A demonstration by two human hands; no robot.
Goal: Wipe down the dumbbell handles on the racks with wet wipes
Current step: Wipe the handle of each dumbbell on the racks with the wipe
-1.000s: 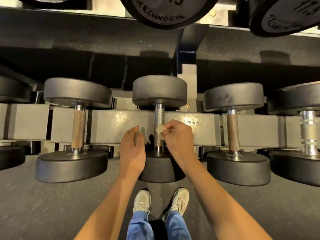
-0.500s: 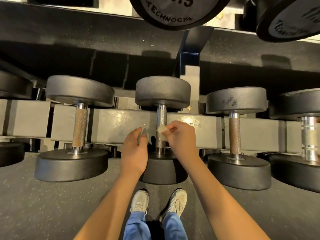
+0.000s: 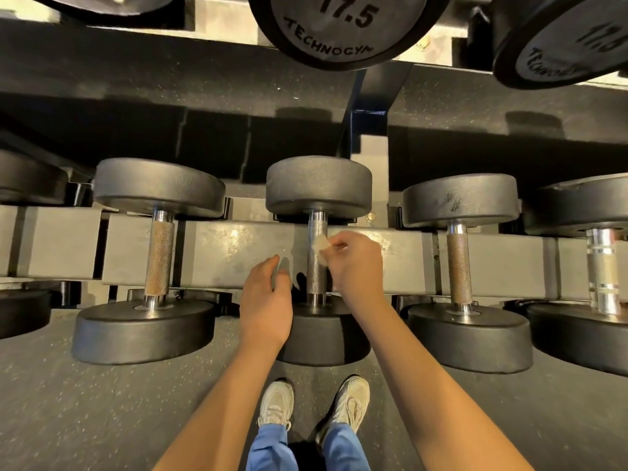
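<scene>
Near: left hand, fingers curled, just left of right hand; cannot tell if it holds anything. Right hand pinches small crumpled off-white wet wipe onto knurled silver steel dumbbell handle at its fingertips. Wipe has crept slightly farther up, so wiping looks underway.
</scene>
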